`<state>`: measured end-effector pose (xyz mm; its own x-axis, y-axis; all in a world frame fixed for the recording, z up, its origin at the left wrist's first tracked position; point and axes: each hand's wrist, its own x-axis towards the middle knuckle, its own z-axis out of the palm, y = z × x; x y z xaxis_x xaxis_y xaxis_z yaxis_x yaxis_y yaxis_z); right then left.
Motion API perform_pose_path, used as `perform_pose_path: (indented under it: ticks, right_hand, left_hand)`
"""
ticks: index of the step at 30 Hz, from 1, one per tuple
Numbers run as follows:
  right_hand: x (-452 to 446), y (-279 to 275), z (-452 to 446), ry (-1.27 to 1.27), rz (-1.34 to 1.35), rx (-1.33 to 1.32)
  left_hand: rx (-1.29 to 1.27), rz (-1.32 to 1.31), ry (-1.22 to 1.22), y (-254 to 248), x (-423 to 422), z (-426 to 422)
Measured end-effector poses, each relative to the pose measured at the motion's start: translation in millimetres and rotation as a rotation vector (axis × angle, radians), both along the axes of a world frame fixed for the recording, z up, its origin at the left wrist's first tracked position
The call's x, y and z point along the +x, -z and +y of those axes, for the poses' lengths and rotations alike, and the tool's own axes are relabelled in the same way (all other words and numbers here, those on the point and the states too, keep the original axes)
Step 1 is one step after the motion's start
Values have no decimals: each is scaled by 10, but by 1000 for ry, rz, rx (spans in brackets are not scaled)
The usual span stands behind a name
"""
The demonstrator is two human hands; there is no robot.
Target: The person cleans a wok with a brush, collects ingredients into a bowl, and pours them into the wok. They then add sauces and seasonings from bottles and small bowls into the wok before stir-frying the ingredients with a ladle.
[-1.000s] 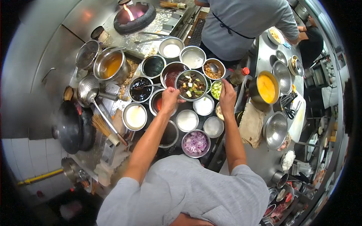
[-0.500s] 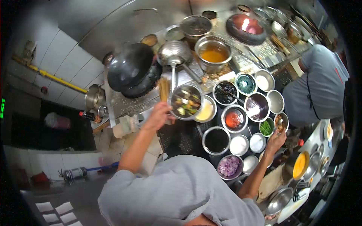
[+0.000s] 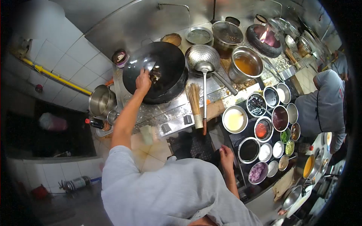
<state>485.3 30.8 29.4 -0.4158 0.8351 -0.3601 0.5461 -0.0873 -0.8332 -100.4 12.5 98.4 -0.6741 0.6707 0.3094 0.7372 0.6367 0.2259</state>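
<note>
One large, round, glossy black metal wok (image 3: 169,66) sits beneath your shiny steel bowl (image 3: 150,65), tipped with its mouth downward, its long axis unclear. Your left hand (image 3: 143,81) is clamped on the bowl; your right hand (image 3: 227,158) hangs well apart, fingers loosely parted. Small, irregular, dark and pale food pieces (image 3: 155,75) show just below.
</note>
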Motion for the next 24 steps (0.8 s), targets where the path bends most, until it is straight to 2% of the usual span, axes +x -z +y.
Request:
perform_pose_path:
  ticks: [2, 4, 6, 7, 9, 10, 12, 13, 14, 16, 17, 18, 20, 21, 22, 24]
  right_hand:
    - [-309, 193, -25, -2, -8, 7]
    - [-586, 511, -42, -6, -9, 12]
    - [-861, 924, 14, 24, -94, 273]
    - [-1001, 1037, 63, 19, -92, 278]
    - [-1263, 1214, 143, 107, 88, -11]
    - [-1346, 1320, 199, 96, 91, -8]
    - [-1442, 1536, 399, -11, 149, -159]
    - [-1489, 1556, 446, 10, 139, -137]
    - [-1473, 1567, 477, 3, 139, -141]
    - [-1494, 1247, 560, -42, -21, 136]
    - [-1486, 1218, 610, -10, -11, 231]
    - [-1507, 1012, 620, -13, -3, 238]
    - [-1459, 366, 567, 30, 128, -47]
    - [-1364, 503, 561, 45, 221, -67]
    - [-1305, 57, 425, 67, 294, -183]
    - [-1035, -225, 180, 123, 509, -336]
  left_hand:
    - [-7, 16, 25, 104, -183, -20]
    - [82, 156, 34, 111, -333, -96]
    - [72, 107, 15, 35, -403, -239]
    - [51, 49, -13, 97, -497, -334]
    - [-22, -53, -68, 267, -693, -536]
    - [-18, -50, -78, 316, -742, -613]
    - [155, 49, -23, 356, -831, -717]
    - [210, 160, 15, 319, -822, -761]
    - [205, 161, 8, 286, -812, -784]
    - [554, -592, -155, 206, -785, -807]
    - [742, -763, -184, 152, -696, -814]
    - [750, -756, -182, 122, -658, -864]
    - [950, -974, -185, 98, -531, -916]
    - [1027, -1017, -207, 100, -481, -940]
    - [1092, -1071, -223, 119, -428, -973]
    - [1106, -1148, -161, -25, -137, -1076]
